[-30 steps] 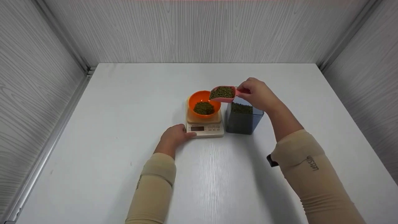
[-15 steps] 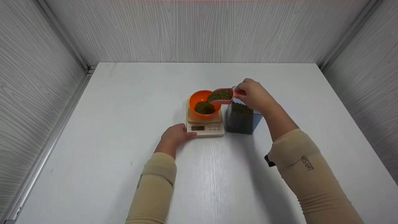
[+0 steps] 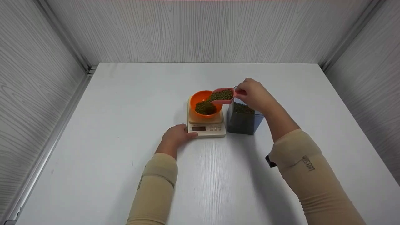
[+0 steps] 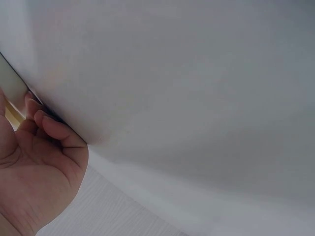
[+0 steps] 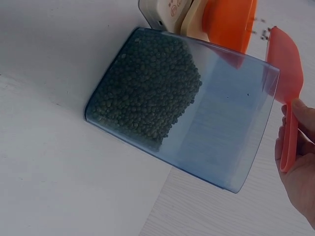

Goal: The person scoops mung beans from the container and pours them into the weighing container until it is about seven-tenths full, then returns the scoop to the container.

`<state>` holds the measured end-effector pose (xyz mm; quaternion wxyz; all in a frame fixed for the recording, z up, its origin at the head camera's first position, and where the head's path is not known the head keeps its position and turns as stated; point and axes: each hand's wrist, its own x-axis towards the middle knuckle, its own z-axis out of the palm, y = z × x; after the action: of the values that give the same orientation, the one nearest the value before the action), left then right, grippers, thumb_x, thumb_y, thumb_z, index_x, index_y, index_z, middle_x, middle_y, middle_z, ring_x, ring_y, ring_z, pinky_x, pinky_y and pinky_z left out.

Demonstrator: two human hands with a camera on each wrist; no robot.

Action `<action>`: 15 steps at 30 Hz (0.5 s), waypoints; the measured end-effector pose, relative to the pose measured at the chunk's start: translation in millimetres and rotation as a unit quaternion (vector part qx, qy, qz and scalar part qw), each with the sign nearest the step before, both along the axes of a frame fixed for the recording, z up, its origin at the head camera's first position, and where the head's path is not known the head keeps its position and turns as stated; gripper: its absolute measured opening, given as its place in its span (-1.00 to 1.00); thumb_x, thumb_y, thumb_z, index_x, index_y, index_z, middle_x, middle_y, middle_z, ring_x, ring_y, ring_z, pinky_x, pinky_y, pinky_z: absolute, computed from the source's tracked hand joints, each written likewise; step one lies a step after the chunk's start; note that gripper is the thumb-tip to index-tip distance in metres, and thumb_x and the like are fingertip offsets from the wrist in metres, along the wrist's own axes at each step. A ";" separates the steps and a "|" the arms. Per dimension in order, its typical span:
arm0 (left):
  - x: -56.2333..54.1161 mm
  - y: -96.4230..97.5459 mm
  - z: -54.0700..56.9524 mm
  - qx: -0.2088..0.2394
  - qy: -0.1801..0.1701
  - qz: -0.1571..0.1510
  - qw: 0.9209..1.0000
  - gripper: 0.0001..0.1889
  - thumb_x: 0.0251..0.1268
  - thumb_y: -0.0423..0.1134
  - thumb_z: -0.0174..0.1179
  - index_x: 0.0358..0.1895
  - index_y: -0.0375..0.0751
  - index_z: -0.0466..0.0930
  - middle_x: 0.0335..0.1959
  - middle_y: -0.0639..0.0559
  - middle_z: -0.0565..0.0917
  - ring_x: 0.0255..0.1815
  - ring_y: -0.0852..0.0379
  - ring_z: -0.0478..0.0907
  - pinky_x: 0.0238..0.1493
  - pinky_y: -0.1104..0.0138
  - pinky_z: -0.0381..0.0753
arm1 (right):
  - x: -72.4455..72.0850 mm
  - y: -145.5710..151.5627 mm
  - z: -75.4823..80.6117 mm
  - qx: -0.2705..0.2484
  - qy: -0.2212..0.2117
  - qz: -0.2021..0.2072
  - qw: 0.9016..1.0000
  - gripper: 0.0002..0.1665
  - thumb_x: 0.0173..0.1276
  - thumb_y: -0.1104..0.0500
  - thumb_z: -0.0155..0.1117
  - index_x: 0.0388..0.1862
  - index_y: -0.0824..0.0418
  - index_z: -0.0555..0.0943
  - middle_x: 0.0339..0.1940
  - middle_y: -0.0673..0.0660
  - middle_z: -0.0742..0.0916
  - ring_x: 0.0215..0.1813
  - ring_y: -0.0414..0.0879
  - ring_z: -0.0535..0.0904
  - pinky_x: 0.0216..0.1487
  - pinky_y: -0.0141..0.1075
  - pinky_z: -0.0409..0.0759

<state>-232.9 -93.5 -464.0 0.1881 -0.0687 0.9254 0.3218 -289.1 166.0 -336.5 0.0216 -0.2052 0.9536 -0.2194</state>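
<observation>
Pink scoop [image 3: 222, 102] had dipped, spilling mung beans [image 3: 205, 108] into the orange bowl [image 3: 197, 97] on the digital scale [image 3: 207, 134]; pouring step, I reckon. Right hand [image 3: 254, 94] gripped the scoop, left hand [image 3: 176, 135] pinched the scale's near-left corner. Next probably needed gentle tilting.

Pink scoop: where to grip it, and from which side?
Likely best by the handle, from the person's right: the handle sticks out that way, where the right hand holds it. The pink scoop's open end carries grains and points toward the orange bowl.
</observation>
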 end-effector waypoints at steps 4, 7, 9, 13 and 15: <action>0.2 0.1 0.4 0.002 -0.001 0.003 1.000 -0.58 0.04 0.19 0.21 -0.29 -0.09 0.46 -0.36 -0.01 0.47 -0.25 0.02 0.36 -0.12 0.21 0.35 | -0.5 -1.6 2.1 0.006 0.014 0.008 1.000 -0.76 0.30 0.23 0.16 -0.11 0.32 0.59 -0.21 0.21 0.53 -0.18 0.01 0.45 -0.10 -0.16 0.50; 0.4 0.3 0.7 0.001 -0.002 0.005 1.000 -0.58 0.04 0.19 0.21 -0.27 -0.09 0.47 -0.35 -0.02 0.48 -0.24 0.02 0.36 -0.10 0.20 0.36 | -1.2 -1.8 2.6 0.011 0.018 0.008 1.000 -0.76 0.30 0.23 0.16 -0.11 0.32 0.59 -0.22 0.21 0.52 -0.18 0.01 0.45 -0.09 -0.16 0.50; 0.3 0.7 1.1 -0.004 -0.003 0.002 1.000 -0.57 0.05 0.19 0.20 -0.25 -0.09 0.47 -0.34 -0.02 0.49 -0.23 0.02 0.37 -0.07 0.19 0.36 | -1.1 -1.4 2.8 0.011 0.019 0.008 1.000 -0.76 0.29 0.23 0.17 -0.11 0.33 0.59 -0.22 0.21 0.53 -0.18 0.02 0.45 -0.09 -0.16 0.50; 0.5 2.0 2.1 -0.012 -0.007 -0.002 1.000 -0.54 0.06 0.20 0.19 -0.18 -0.11 0.48 -0.29 -0.02 0.51 -0.20 0.02 0.38 0.01 0.18 0.37 | -0.4 -1.0 3.7 0.016 0.018 0.003 1.000 -0.76 0.30 0.24 0.16 -0.11 0.33 0.59 -0.22 0.21 0.53 -0.18 0.01 0.45 -0.09 -0.17 0.51; 0.7 2.4 2.6 -0.014 -0.010 -0.002 1.000 -0.53 0.06 0.21 0.19 -0.16 -0.11 0.48 -0.26 -0.02 0.52 -0.19 0.01 0.38 0.04 0.17 0.37 | -0.1 -1.1 4.4 0.017 0.015 -0.003 1.000 -0.76 0.30 0.23 0.16 -0.11 0.32 0.59 -0.21 0.20 0.52 -0.18 0.01 0.45 -0.09 -0.17 0.51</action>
<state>-232.2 -91.1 -461.4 0.1970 -0.0721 0.9280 0.3077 -289.2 164.9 -332.1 0.0104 -0.2053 0.9579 -0.2004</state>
